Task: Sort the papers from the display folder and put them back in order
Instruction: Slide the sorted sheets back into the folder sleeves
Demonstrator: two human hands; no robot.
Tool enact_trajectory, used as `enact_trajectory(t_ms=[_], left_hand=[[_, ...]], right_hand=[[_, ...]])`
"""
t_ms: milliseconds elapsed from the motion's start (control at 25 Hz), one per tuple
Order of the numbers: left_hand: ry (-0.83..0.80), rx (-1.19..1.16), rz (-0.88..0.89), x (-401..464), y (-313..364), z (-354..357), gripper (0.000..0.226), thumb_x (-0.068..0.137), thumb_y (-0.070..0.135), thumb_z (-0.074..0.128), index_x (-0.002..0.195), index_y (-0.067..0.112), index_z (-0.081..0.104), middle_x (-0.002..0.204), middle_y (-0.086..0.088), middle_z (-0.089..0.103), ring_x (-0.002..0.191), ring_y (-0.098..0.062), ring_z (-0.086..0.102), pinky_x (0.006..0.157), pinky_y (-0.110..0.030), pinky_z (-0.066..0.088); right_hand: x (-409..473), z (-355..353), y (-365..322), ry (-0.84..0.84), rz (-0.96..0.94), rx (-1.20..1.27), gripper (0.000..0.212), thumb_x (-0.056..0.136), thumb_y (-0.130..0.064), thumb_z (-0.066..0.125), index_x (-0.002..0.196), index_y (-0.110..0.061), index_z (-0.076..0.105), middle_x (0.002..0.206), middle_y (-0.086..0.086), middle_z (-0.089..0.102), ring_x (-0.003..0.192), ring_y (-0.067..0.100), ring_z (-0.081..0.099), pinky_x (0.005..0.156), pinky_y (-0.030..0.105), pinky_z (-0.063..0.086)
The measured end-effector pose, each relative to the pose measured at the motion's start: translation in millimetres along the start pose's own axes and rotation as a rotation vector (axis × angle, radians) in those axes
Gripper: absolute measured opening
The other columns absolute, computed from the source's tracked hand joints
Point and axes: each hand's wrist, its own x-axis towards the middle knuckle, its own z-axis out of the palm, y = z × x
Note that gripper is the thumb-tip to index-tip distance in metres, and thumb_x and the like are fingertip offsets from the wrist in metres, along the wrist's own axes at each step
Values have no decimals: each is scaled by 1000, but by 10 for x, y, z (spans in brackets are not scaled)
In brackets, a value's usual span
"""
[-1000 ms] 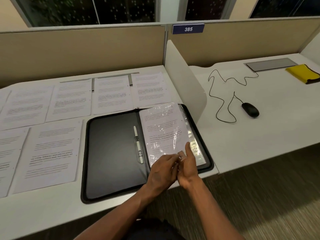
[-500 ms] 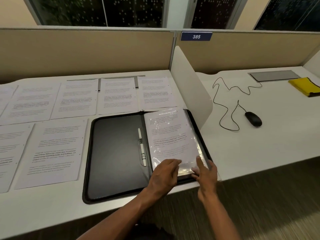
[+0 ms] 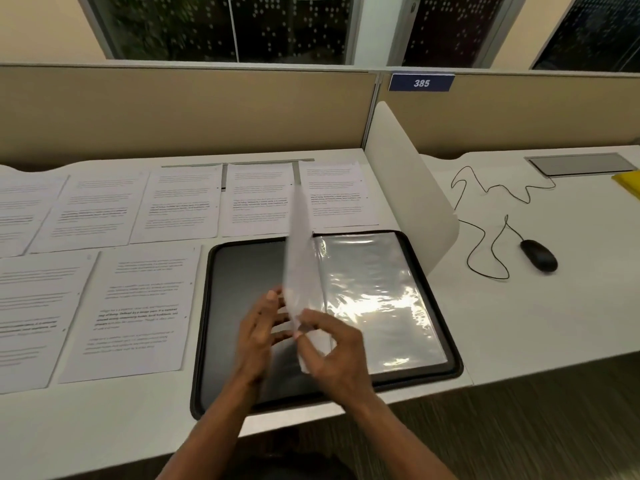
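We have the black display folder lying open on the white table, near its front edge. One sleeve page stands nearly upright over the folder's spine. Our right hand pinches the page's lower edge between thumb and fingers; our left hand sits just left of it, fingers spread straight against the page. Clear sleeves lie flat on the folder's right half. Loose printed papers lie left of and behind the folder.
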Motion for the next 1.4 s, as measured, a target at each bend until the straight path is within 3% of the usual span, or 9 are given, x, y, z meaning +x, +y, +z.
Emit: enact_trajectory(t_ms=[120, 280, 400, 520, 640, 840, 1000, 1200, 1400], left_hand=[[70, 16, -132, 84, 54, -408, 16, 97, 34, 61, 113, 30, 64, 107, 2, 70, 94, -15, 70, 68, -26, 59], [137, 341, -309, 210, -423, -949, 45, 91, 19, 69, 132, 33, 55, 129, 1, 64, 115, -23, 63, 94, -46, 56], [175, 389, -391, 238, -653, -1199, 50, 90, 13, 69, 135, 28, 53, 130, 0, 63, 114, -24, 62, 98, -49, 54], [176, 369, -399, 183, -656, -1250, 50, 88, 6, 70, 132, 27, 56, 120, 3, 67, 105, -15, 65, 94, -36, 55], [193, 474, -348, 128, -610, -1226, 44, 88, 12, 72, 125, 32, 57, 103, 13, 68, 92, -3, 64, 78, -18, 50], [295, 665, -141, -5, -497, -1150, 27, 91, 20, 69, 118, 26, 65, 86, 15, 65, 74, 4, 62, 64, -3, 44], [290, 746, -36, -186, -493, -1134, 10, 96, 19, 62, 101, 16, 70, 78, 16, 62, 76, 0, 62, 68, -19, 54], [301, 813, 68, -306, -507, -1237, 9, 94, 19, 63, 95, 18, 72, 91, 10, 67, 84, -1, 60, 78, -25, 56], [358, 880, 145, -37, -366, -1717, 40, 91, 34, 66, 130, 25, 63, 131, 8, 62, 119, -9, 57, 100, -34, 52]], right_hand=[[9, 427, 38, -215, -75, -77, 18, 94, -25, 64, 107, -18, 75, 101, -7, 75, 97, 2, 66, 89, 16, 52], [86, 710, 260, -496, 1, -180, 30, 91, -47, 66, 112, -28, 75, 105, -13, 74, 97, 1, 64, 90, 29, 53], [116, 714, 484, -358, 47, -234, 49, 84, -67, 63, 119, -33, 71, 123, -19, 67, 116, -3, 57, 104, 30, 49], [126, 595, 879, -276, 78, -643, 72, 88, -73, 41, 149, -35, 43, 162, -8, 30, 152, 13, 20, 124, 33, 19], [71, 574, 1160, -373, 51, -841, 82, 88, -74, 22, 159, -32, 21, 168, 0, -7, 155, 23, -10, 124, 40, 1], [31, 605, 1160, -353, 10, -882, 78, 92, -67, 24, 158, -26, 29, 168, 7, 3, 155, 28, -2, 124, 47, 10], [-4, 693, 1067, -431, -6, -917, 82, 91, -68, 26, 157, -19, 29, 167, 8, 5, 155, 28, -3, 124, 43, 7], [83, 776, 854, -447, -9, -842, 78, 93, -64, 43, 157, -23, 27, 168, 7, 11, 156, 26, -3, 125, 39, 4], [571, 1211, 430, -425, -140, -724, 87, 89, -71, 43, 160, -28, 17, 169, 4, 7, 156, 23, -2, 121, 34, 1]])
